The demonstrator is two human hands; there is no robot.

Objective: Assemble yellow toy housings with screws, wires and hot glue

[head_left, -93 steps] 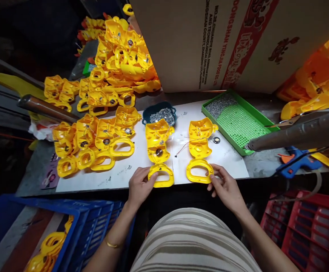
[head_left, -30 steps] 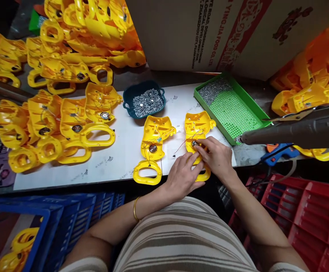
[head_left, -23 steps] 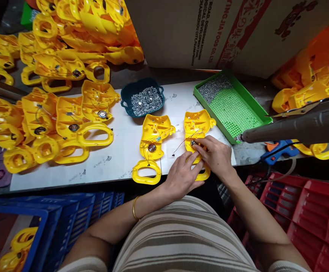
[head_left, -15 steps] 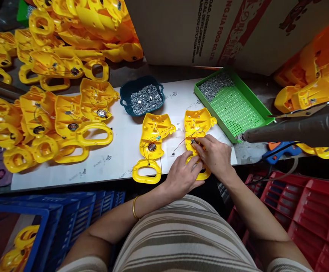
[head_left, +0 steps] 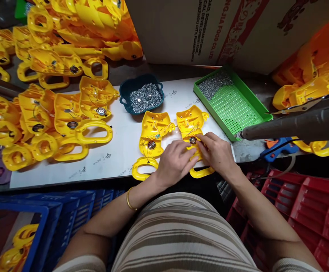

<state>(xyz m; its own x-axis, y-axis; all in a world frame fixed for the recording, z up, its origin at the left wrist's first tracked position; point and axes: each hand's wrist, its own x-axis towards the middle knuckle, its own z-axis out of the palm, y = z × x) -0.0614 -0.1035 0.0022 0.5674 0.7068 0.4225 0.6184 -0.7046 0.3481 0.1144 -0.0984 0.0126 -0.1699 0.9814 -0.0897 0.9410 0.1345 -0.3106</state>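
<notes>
A yellow plastic toy shell half (head_left: 188,120) lies open side up before me, with a round metal-rimmed speaker (head_left: 192,140) and thin wires inside and a loop handle (head_left: 202,172) at its near end. My right hand (head_left: 217,153) is closed at the shell's right edge, thumb and fingers beside the speaker. My left hand (head_left: 176,162) curls over the lower left of this shell, fingertips together near the speaker; what they pinch is hidden. Just left lies a second yellow shell half (head_left: 154,126) with wires and a speaker, its handle partly behind my left wrist.
A dark bowl of small screws (head_left: 144,98) and a green tray of small metal parts (head_left: 232,102) stand behind. More yellow shells (head_left: 65,109) crowd the left. A dark cylindrical tool (head_left: 294,126) juts in from the right, above a blue glue gun (head_left: 279,149). Behind stands a cardboard box (head_left: 176,34).
The right shell has shifted left and turned slightly. My left hand has moved left, and the loose red wire there is now out of sight. My right hand has drawn slightly away from the speaker.
</notes>
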